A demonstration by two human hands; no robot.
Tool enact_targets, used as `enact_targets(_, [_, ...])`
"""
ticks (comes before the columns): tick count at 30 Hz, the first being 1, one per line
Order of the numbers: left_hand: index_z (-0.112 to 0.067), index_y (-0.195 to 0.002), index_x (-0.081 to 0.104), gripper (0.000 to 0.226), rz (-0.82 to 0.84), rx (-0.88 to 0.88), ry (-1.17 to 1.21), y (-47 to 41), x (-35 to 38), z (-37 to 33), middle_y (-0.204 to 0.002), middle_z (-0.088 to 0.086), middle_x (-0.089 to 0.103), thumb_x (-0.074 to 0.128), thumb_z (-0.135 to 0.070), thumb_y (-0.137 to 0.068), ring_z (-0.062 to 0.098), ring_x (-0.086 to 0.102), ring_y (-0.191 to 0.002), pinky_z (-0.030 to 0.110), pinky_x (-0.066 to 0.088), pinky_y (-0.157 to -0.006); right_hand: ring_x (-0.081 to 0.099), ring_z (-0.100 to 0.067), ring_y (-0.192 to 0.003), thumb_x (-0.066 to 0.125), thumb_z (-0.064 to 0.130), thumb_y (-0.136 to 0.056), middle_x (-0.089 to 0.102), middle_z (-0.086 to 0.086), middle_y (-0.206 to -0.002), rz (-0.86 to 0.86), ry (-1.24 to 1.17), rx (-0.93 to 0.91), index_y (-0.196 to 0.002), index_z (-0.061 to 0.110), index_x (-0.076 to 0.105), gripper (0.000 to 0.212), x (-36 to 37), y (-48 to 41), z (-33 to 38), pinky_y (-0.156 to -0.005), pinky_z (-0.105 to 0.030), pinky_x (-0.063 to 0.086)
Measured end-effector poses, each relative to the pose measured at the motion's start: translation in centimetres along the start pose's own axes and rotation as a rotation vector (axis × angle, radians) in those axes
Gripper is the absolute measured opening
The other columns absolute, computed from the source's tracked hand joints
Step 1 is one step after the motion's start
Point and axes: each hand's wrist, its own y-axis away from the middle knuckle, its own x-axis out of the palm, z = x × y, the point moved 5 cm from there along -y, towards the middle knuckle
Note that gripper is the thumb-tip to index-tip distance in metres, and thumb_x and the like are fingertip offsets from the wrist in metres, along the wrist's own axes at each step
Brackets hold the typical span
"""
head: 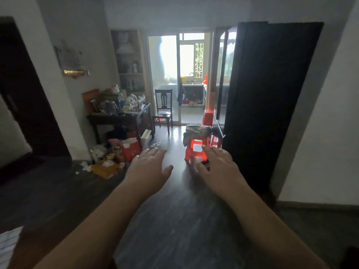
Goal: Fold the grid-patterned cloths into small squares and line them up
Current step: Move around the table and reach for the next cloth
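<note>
In front of you, a dark wood-grain floor runs toward a bright balcony doorway. To the right stands a tall black door panel. To the left, against the wall, a dark wooden side table is crowded with bottles and jars. Bags, cartons and crumpled paper lie in a heap on the floor at its foot. A dark wooden chair stands beside the doorway, just past the table.

Near the door panel is a small red plastic stool with a grey and pale bundle of cloth piled on top. The bundle is too blurred to tell its pattern.

Both your bare arms reach forward over the floor, palms down. Your left hand has straight, spread fingers and holds nothing. Your right hand is likewise flat and spread, in front of the stool. A small dark object shows just beside its thumb, and you cannot tell whether they touch.

The pale cloth with faint grid lines lies at the lower left edge, well apart from both hands and mostly cut off by the frame.
</note>
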Motion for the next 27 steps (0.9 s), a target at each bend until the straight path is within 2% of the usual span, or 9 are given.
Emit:
enact_targets(6, [-0.027,-0.156,0.03,0.068,0.058,-0.137,-0.002,-7.4,2.9,4.2,-0.162,0.002,0.035,0.049,-0.056,-0.097,0.025,0.029,-0.15,0.051,0.029,-0.12,0.007,-0.023,-0.156,0.04,0.057,-0.1,0.018,0.002,-0.168,0.11,-0.033,-0.084,-0.158,0.036,0.018,0.065,4.6,-9.2,0.3,-0.123,-0.048,0.014])
enact_targets(12, [-0.027,-0.158,0.027,0.068,0.074,-0.177,0.029,-16.5,6.3,8.8,-0.164,0.001,0.03,0.047,-0.056,-0.099,0.025,0.024,-0.152,0.049,0.024,-0.122,0.006,-0.023,-0.156,0.039,0.057,-0.1,0.018,0.003,-0.168,0.142,-0.004,-0.128,-0.159,0.036,0.016,0.067,9.1,-19.9,1.4,-0.124,-0.047,0.013])
enact_targets(19, [-0.027,-0.156,0.03,0.07,0.064,-0.257,0.035,-29.3,9.6,19.2,-0.162,0.003,0.035,0.048,-0.058,-0.097,0.025,0.03,-0.15,0.047,0.028,-0.121,0.01,-0.023,-0.155,0.038,0.057,-0.101,0.022,0.001,-0.167,0.186,0.02,-0.183,-0.16,0.032,0.018,0.067,16.5,-35.4,5.1,-0.124,-0.047,0.019])
enact_targets(27, [-0.026,-0.157,0.027,0.069,0.087,-0.405,-0.027,-38.7,11.0,31.2,-0.163,0.004,0.031,0.048,-0.055,-0.098,0.025,0.025,-0.151,0.044,0.022,-0.122,0.011,-0.022,-0.155,0.038,0.056,-0.102,0.023,0.004,-0.167,0.259,-0.065,-0.316,-0.159,0.033,0.019,0.064,24.6,-49.8,11.6,-0.124,-0.045,0.021])
